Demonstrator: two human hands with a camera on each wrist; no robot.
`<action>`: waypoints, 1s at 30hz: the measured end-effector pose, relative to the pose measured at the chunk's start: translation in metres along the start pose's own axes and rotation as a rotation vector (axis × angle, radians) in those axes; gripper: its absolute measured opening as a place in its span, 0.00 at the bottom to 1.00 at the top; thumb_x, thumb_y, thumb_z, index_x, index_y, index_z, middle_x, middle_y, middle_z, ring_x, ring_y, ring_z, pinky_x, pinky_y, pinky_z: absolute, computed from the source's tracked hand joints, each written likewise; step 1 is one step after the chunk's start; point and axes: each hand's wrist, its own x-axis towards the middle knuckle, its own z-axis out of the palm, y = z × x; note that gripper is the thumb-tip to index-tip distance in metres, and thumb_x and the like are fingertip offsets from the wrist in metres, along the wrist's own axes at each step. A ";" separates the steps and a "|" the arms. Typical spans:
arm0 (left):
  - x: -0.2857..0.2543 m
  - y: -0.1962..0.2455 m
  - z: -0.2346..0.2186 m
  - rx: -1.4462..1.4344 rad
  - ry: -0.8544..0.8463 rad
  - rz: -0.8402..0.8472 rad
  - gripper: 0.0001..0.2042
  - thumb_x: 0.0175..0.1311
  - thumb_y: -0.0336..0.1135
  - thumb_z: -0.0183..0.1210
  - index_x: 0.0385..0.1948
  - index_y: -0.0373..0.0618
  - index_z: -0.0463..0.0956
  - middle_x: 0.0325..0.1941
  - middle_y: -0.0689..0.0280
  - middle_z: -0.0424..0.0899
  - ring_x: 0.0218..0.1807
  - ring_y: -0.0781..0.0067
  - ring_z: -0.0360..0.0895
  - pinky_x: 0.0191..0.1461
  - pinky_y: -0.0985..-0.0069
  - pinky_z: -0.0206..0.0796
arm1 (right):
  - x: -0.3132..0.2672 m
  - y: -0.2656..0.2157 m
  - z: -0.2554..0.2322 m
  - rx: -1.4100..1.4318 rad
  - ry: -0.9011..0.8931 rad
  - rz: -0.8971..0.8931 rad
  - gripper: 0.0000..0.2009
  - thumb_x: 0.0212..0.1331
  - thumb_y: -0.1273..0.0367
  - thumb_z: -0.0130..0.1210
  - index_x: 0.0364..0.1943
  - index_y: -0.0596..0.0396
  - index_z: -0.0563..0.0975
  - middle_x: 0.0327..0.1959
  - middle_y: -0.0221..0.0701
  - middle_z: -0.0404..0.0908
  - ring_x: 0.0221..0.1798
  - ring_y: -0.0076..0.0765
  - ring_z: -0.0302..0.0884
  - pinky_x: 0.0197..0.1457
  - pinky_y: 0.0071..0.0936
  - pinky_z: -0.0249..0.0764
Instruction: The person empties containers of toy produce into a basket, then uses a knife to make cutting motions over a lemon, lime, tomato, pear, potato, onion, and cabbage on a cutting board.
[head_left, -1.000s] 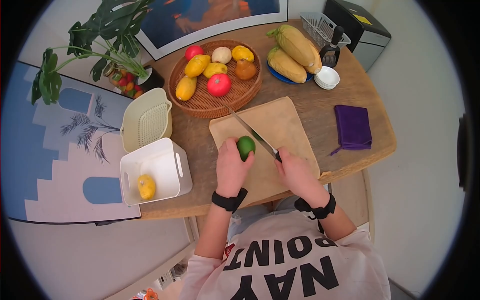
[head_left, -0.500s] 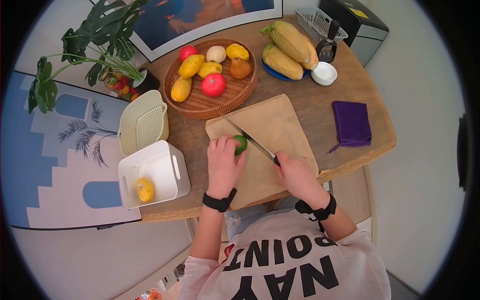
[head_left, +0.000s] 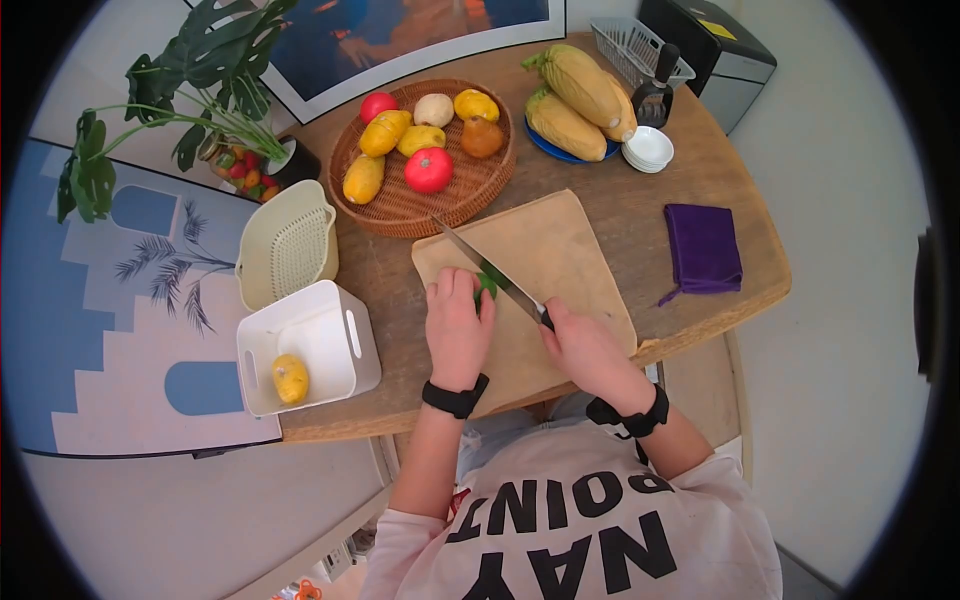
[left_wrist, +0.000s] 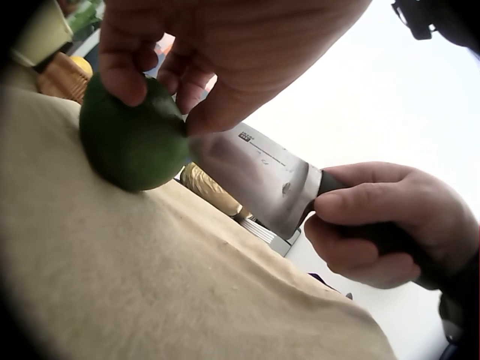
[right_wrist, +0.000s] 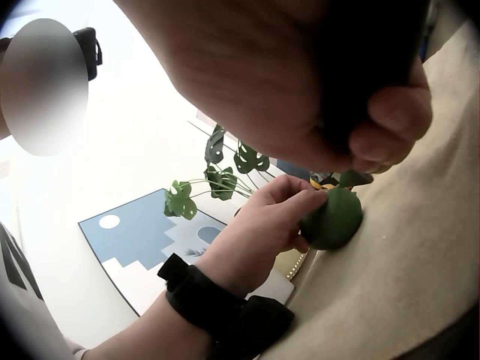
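On the wooden cutting board (head_left: 565, 240), my left hand (head_left: 460, 325) grips a round green fruit (head_left: 486, 288) with fingertips and thumb. The left wrist view shows the fruit (left_wrist: 131, 142) whole and smooth-skinned, resting at the board's surface. My right hand (head_left: 597, 350) holds a kitchen knife (head_left: 518, 292) by its black handle. The broad blade (left_wrist: 251, 180) slants toward the far left, its flat right beside the fruit and the left thumb. In the right wrist view, the left hand (right_wrist: 262, 225) pinches the fruit (right_wrist: 334, 221) from the side.
Behind the board stands a wicker tray (head_left: 480, 195) of mixed fruit. A white bin (head_left: 355, 360) with one yellow fruit and a pale colander (head_left: 290, 245) sit left. Corn (head_left: 580, 90) on a blue plate, small white bowls (head_left: 648, 148) and a purple cloth (head_left: 705, 250) lie right.
My left hand went left with the fruit, then came back slightly right, covering more of it. The knife has shifted a little left, its blade now close alongside the fruit.
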 end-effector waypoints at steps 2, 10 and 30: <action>0.000 -0.003 0.001 -0.007 0.008 0.018 0.09 0.59 0.25 0.63 0.37 0.42 0.72 0.41 0.58 0.74 0.44 0.49 0.72 0.46 0.58 0.69 | 0.000 -0.005 -0.002 0.046 0.017 0.000 0.09 0.71 0.66 0.51 0.44 0.58 0.68 0.28 0.48 0.82 0.35 0.61 0.82 0.36 0.54 0.76; 0.004 -0.005 0.002 -0.036 0.025 0.017 0.08 0.59 0.24 0.62 0.35 0.41 0.71 0.39 0.56 0.73 0.42 0.48 0.73 0.46 0.56 0.69 | 0.004 -0.001 0.005 0.027 0.046 -0.055 0.10 0.72 0.66 0.51 0.44 0.58 0.68 0.27 0.48 0.82 0.34 0.61 0.82 0.35 0.55 0.75; 0.002 -0.014 0.003 -0.084 0.028 -0.033 0.08 0.59 0.24 0.61 0.36 0.38 0.71 0.40 0.53 0.72 0.42 0.46 0.75 0.45 0.57 0.70 | 0.006 -0.005 0.009 0.089 0.014 -0.012 0.12 0.72 0.66 0.53 0.49 0.58 0.68 0.29 0.52 0.81 0.35 0.65 0.81 0.37 0.55 0.74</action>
